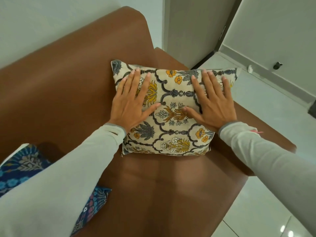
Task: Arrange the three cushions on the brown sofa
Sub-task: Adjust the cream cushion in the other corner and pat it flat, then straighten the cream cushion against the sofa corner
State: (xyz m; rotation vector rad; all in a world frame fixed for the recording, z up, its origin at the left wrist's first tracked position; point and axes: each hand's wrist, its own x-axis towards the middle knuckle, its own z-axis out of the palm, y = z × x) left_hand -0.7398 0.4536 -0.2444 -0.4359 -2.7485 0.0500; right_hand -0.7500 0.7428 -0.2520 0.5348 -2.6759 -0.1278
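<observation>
A cream cushion [174, 115] printed with yellow and grey flowers leans in the right corner of the brown sofa [56, 93], against the backrest and armrest. My left hand [132, 103] lies flat on its left half, fingers spread. My right hand [212, 101] lies flat on its right half, fingers spread too. Neither hand grips the fabric. A blue patterned cushion [22, 166] sits on the seat at the lower left, largely hidden behind my left sleeve. I see no third cushion in this view.
The sofa's right armrest [248, 134] runs along the cream cushion's far side. Beyond it lies a glossy white tiled floor [266, 194], with white walls and a doorway corner [210, 55] at the upper right.
</observation>
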